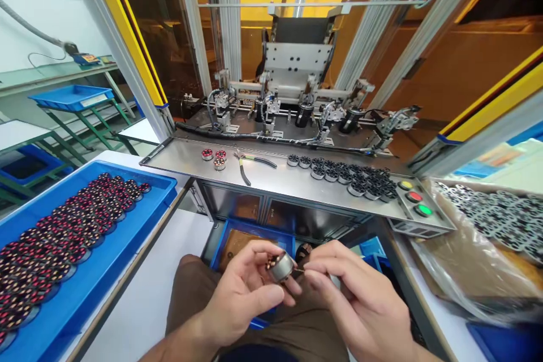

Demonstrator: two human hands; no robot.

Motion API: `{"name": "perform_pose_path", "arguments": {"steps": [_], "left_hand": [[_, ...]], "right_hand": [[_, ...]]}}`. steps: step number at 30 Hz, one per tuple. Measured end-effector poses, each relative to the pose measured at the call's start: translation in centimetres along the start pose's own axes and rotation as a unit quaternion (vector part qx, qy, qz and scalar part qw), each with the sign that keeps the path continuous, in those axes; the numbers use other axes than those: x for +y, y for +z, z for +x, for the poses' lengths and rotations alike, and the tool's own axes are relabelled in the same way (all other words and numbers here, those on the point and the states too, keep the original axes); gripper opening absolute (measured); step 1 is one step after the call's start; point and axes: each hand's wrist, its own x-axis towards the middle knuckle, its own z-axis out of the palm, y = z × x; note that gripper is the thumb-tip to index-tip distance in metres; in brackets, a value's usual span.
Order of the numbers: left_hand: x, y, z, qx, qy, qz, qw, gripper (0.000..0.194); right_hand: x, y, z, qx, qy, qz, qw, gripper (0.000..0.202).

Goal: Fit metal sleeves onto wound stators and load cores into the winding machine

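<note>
**Trainee:** Where is the part, and how is it secured?

**Instructor:** The wound part (281,267) is above the lap, tilted, clear of the worktop (292,185). The left hand (244,288) is closed around it, fingers behind and thumb in front. The right hand (365,294) is beside it, thumb and fingertips pinched together on what appears to be a thin copper lead (299,270).

**Trainee:** Primary hazard?

**Instructor:** Lead breakage, in my judgement. Cause: excess pull by the right hand, or rotation of the part by the left hand while the lead is pinched. A sharp bend at the winding would have the same effect. Whether the lead is taut cannot be determined.

**Trainee:** Secondary hazard?

**Instructor:** Dropping. The left hand grips a smooth metal rim with the fingertips; a sudden tug could roll the part out. It could land on the lap, or in the blue bin (221,243) below.

**Trainee:** Hazards on the worktop?

**Instructor:** The pliers (261,161) lie with handles spread, one pointing toward the front edge. A careless reach could knock them into the red-wound parts (219,164) nearby. At the other end, the black parts (360,175) are crowded beside the button box (424,223). A hand reaching among them could press a button inadvertently.
</note>
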Motion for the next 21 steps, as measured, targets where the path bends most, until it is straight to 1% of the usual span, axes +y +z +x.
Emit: {"name": "perform_pose_path", "arguments": {"steps": [2, 4, 5, 6, 9, 10, 12, 14, 15, 19, 21], "left_hand": [[0.3, 0.2, 0.0, 0.027, 0.05, -0.006, 0.998, 0.035], [0.5, 0.1, 0.2, 0.039, 0.075, -0.021, 0.996, 0.04], [0.5, 0.0, 0.3, 0.036, 0.066, -0.022, 0.997, 0.043], [0.5, -0.1, 0.4, 0.022, 0.037, -0.016, 0.999, 0.047], [0.1, -0.6, 0.6, -0.043, -0.081, 0.004, 0.996, 0.057], [-0.1, -0.7, 0.5, -0.055, -0.102, -0.001, 0.993, 0.056], [-0.4, -0.8, 0.5, -0.06, -0.106, -0.024, 0.992, 0.049], [-0.5, -0.8, 0.4, -0.049, -0.098, -0.038, 0.993, 0.041], [-0.5, -0.7, 0.3, -0.038, -0.095, -0.036, 0.994, 0.04], [-0.1, -0.2, 0.2, 0.03, -0.077, 0.0, 0.997, 0.047], [0.1, 0.0, 0.2, 0.04, -0.045, 0.015, 0.998, 0.044]], "right_hand": [[-0.1, 0.2, 0.0, 0.012, 0.027, 0.007, 1.0, 0.015], [0.0, 0.4, 0.0, 0.008, 0.036, 0.029, 0.999, 0.016], [0.0, 0.4, 0.0, 0.001, 0.03, 0.041, 0.999, 0.016], [0.1, 0.4, -0.1, -0.008, 0.02, 0.054, 0.998, 0.015], [0.5, 0.3, -0.2, -0.027, -0.01, 0.068, 0.997, 0.018], [0.6, 0.3, -0.3, -0.028, -0.015, 0.065, 0.997, 0.019], [0.7, 0.3, -0.3, -0.026, -0.019, 0.057, 0.998, 0.019], [0.8, 0.3, -0.4, -0.019, -0.02, 0.05, 0.998, 0.018], [0.7, 0.3, -0.4, -0.015, -0.018, 0.045, 0.999, 0.018], [0.5, 0.4, -0.4, 0.003, -0.002, 0.026, 1.0, 0.016], [0.3, 0.5, -0.4, 0.01, 0.01, 0.025, 1.0, 0.016]]}}
